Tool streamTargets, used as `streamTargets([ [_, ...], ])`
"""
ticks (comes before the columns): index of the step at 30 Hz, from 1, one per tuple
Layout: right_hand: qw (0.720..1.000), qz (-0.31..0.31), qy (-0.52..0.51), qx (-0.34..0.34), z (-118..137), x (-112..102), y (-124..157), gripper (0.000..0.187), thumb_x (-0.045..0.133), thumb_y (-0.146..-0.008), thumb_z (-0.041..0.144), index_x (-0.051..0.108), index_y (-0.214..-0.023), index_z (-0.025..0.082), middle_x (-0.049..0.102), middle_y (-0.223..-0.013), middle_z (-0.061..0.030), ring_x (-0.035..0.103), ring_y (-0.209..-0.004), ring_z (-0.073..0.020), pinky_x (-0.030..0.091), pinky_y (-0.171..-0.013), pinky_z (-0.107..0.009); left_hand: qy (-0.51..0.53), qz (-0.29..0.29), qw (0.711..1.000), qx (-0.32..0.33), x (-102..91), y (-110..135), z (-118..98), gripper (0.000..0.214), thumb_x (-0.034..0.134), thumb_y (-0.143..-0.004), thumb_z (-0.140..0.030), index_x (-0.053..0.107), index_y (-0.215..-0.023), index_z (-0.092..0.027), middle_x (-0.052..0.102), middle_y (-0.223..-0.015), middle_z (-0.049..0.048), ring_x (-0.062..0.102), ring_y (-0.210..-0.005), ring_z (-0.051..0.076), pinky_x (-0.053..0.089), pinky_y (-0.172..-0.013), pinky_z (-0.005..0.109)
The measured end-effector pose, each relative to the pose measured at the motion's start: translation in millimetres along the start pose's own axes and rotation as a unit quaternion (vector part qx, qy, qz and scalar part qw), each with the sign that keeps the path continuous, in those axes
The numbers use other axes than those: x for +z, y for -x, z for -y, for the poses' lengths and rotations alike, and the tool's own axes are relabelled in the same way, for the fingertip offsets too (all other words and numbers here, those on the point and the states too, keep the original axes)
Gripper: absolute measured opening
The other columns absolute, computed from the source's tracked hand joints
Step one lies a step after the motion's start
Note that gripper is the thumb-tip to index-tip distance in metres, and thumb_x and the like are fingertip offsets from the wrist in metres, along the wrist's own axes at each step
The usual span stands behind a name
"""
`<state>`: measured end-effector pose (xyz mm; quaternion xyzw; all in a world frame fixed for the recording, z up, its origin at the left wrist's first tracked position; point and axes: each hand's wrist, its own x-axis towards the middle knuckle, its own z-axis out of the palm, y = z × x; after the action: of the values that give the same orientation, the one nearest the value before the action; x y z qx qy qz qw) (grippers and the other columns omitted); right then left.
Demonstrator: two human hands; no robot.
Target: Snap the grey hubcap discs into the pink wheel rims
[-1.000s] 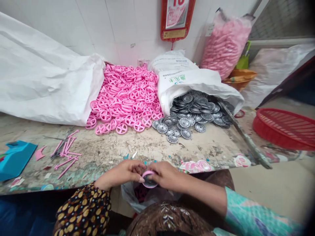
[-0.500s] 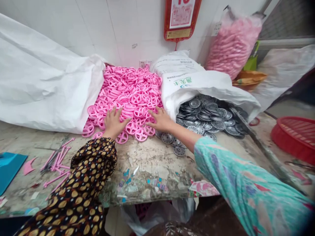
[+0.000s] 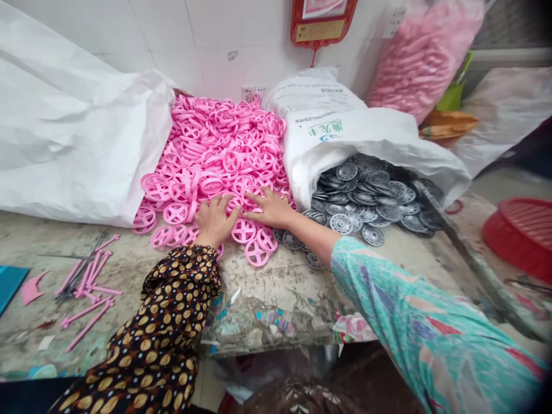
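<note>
A heap of pink plastic wheels with cross-shaped spokes spreads from the mouth of a white sack onto the worktable. My left hand lies on the front of the heap, fingers stretched over the wheels. Close beside it, my right hand rests on the same wheels with its fingers spread. Both palms face down, and neither hand grips a wheel that I can make out. Grey discs spill from a second white sack, some of them under and around my right wrist.
On the left lie pink rods with metal pins, a pink scrap and a blue sheet. A metal bar runs beside the grey discs. A red basket stands at right; a clear bag of pink parts is behind.
My hands have come closer together on the heap. Several pink wheels have shifted toward the table's front. The camera view has tilted a little downward.
</note>
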<state>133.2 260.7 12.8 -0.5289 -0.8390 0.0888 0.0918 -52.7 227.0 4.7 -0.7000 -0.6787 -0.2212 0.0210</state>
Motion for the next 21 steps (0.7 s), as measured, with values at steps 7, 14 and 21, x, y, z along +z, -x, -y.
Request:
streamTargets([
  [7, 0.999, 0.042, -0.003, -0.026, 14, -4, 39, 0.079, 0.034, -0.075, 0.079, 0.03, -0.143, 0.038, 0.034, -0.141, -0.014, 0.04, -0.124, -0.0406, 0.033, -0.096, -0.059, 0.048, 0.031, 0.997, 0.045, -14.0, 33, 10, 0.049, 0.036, -0.088, -0.052, 0.054, -0.123, -0.022, 0.06, -0.12, 0.0093, 0.052, -0.112, 0.026, 0.037, -0.097, 0.04],
  [14, 0.997, 0.038, 0.006, -0.068, 32, 4, 85, 0.074, 0.035, -0.079, 0.075, 0.032, -0.142, 0.036, 0.034, -0.143, -0.0148, 0.036, -0.128, -0.0374, 0.032, -0.099, -0.053, 0.015, 0.082, 0.996, 0.03, -30.8, 79, 10, 0.058, 0.036, -0.086, -0.059, 0.046, -0.133, -0.026, 0.05, -0.135, 0.0115, 0.042, -0.125, 0.031, 0.026, -0.104, 0.054],
  [21, 0.995, -0.082, -0.027, -0.05, 14, -29, 123, 0.054, 0.037, -0.091, 0.053, 0.043, -0.136, 0.025, 0.052, -0.13, -0.0108, 0.052, -0.113, -0.0238, 0.039, -0.092, -0.035, 0.026, -0.101, 0.992, 0.066, -46.9, 136, 6, 0.048, 0.046, -0.087, -0.046, 0.055, -0.123, -0.017, 0.05, -0.123, 0.0169, 0.045, -0.117, 0.029, 0.036, -0.097, 0.046],
])
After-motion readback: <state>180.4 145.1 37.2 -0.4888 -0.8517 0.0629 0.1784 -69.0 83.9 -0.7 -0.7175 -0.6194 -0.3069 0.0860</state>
